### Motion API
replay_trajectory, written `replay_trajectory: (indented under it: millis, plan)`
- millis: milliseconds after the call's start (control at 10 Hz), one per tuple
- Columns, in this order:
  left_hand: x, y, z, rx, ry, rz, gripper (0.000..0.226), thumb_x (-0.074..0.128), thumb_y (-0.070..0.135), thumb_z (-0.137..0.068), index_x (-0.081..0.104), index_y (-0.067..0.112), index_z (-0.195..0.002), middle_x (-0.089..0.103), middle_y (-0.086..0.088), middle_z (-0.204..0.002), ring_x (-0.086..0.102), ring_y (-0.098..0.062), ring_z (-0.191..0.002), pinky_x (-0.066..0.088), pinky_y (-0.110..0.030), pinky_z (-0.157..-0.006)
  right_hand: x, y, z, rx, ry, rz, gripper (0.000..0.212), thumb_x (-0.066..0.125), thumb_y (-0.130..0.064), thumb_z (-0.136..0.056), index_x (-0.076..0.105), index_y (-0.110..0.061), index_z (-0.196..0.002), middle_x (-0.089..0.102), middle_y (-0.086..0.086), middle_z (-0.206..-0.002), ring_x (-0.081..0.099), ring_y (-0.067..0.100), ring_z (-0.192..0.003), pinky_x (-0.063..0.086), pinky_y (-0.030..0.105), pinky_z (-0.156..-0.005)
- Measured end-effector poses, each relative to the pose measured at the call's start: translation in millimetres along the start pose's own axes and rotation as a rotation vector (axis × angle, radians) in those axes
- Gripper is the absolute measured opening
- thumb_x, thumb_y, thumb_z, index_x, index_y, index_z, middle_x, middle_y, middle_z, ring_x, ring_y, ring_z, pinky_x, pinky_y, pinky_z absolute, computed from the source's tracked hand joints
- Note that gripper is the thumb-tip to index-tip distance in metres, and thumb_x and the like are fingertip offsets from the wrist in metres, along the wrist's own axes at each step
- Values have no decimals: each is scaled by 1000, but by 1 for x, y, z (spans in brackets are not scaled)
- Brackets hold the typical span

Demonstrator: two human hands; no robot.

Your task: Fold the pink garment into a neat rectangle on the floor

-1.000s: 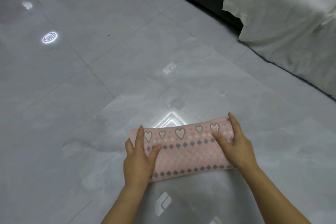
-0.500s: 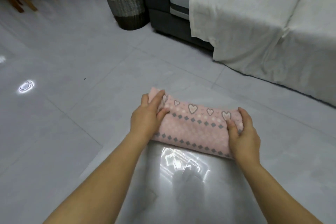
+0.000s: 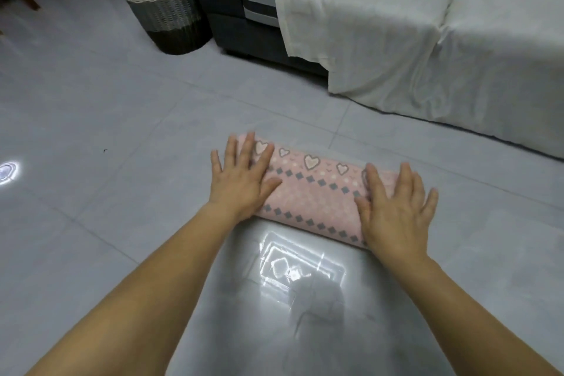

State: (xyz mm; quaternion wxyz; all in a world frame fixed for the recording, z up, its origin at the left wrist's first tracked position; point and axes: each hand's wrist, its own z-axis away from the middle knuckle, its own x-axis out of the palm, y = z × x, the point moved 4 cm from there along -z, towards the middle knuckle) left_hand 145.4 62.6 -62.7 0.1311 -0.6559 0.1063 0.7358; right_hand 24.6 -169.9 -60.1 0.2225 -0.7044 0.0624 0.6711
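Note:
The pink garment point(image 3: 311, 192), patterned with white hearts and grey diamonds, lies folded into a long rectangle on the grey tiled floor point(image 3: 122, 131). My left hand point(image 3: 242, 177) rests flat on its left end, fingers spread. Over the right end lies my right hand point(image 3: 396, 207), also flat with fingers apart. Neither hand grips the cloth; both cover the short ends of the fold.
A woven white and dark basket point(image 3: 164, 6) stands at the back left. A dark sofa point(image 3: 244, 24) draped with a white sheet point(image 3: 412, 30) runs along the back right. Bright light reflections point(image 3: 299, 265) sit on the tiles just in front of the garment.
Both hands have let go of the garment's ends and now lie flat on it with fingers spread. The view has tilted up, showing more of the sofa and basket.

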Motion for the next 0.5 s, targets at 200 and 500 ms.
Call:
replay_trajectory:
  millis: [200,500]
  plan:
    - [9,4,0,66,-156,74,71,15,72,-83,-13,43,-142,-11,4,-157,-11,-32,-143,5,-60,-110,19,-4,20,-190,-199,67,81,6,-73,-80,-7,-32,-148,-7,8,-159,-12,28,-145,-4,55,-113]
    - [10,22,32,-108,-241,177,65,13,63,-90,-12,38,-144,-17,5,-156,-18,-27,-142,-2,-58,-113,3,-7,31,-228,-430,113,80,31,-61,-89,-14,-30,-147,-18,2,-157,-16,24,-144,0,52,-115]
